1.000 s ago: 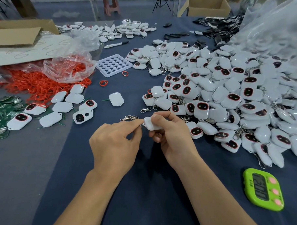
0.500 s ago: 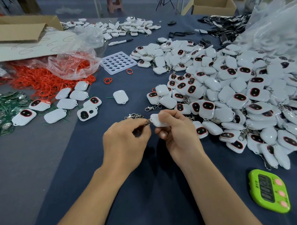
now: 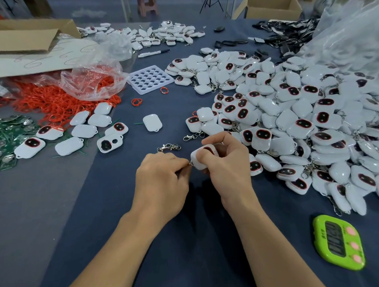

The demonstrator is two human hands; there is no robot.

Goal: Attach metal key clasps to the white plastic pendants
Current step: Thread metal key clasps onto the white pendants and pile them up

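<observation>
One white pendant (image 3: 201, 159) is gripped in the right hand (image 3: 228, 163), its corner turned toward the clasp (image 3: 190, 164) pinched in the left hand (image 3: 162, 179), presumably for joining.

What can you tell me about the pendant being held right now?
The pendant is a glossy white plastic shell, rounded-rectangular, with a dark red-rimmed window partly showing on its face. The right hand grips it above the blue cloth, thumb across the face and fingers underneath, so much of it is hidden. It is tilted, its lower corner pointing toward the left hand, which pinches a small metal ring at that corner. Whether the ring is through the loop cannot be seen.
</observation>
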